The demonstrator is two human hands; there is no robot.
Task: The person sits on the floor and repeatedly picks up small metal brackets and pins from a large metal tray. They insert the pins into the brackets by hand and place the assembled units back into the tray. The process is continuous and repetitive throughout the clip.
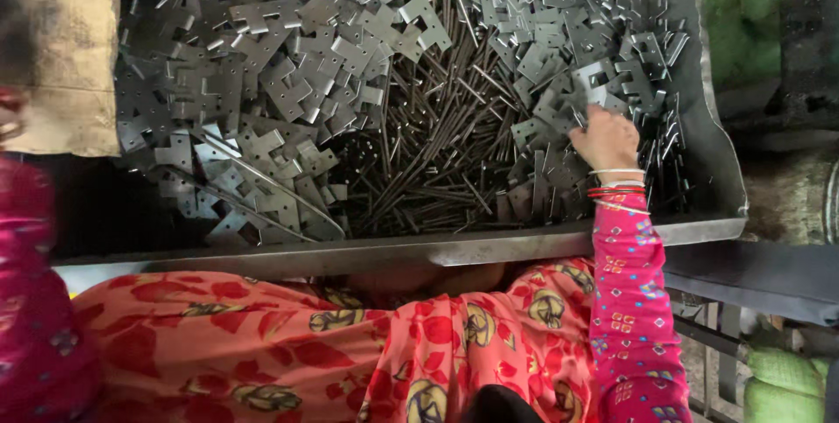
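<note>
Fingers of the right hand [605, 136] are curled down into the heap of stamped metal hinge plates [559, 100] at the right side of the tray, their tips buried among the pieces, so whether they have closed on one plate or are only raking through cannot be told. Thin bangles [616, 185] ring the wrist, above a pink patterned sleeve [629, 301]. The left hand is hardly in view: only a blurred sliver of it and its pink sleeve [26, 301] show at the left edge, well away from the metal, and its fingers cannot be read.

These plates look like thin sheet steel: stiff, light singly, with punched holes and notched tabs. Cut edges are likely sharp and the faces slick, so a flat pinch across the broad faces seems safer than a grip on the rims. They lie interlocked, so a lifted one may drag neighbours with it.

Beside the hand, down the middle of the tray, runs a drift of thin steel pins [428, 135], loose, prone to roll and awkward to pick up. A second, bigger mound of plates [262, 82] fills the left half.

Outward, the sheet-metal tray [437, 253] has a low front lip just above the person's lap and a sloping right wall [699, 82] near the hand, leaving little sideways room there; the way up is open. A worn cloth [74, 47] hangs at far left.
</note>
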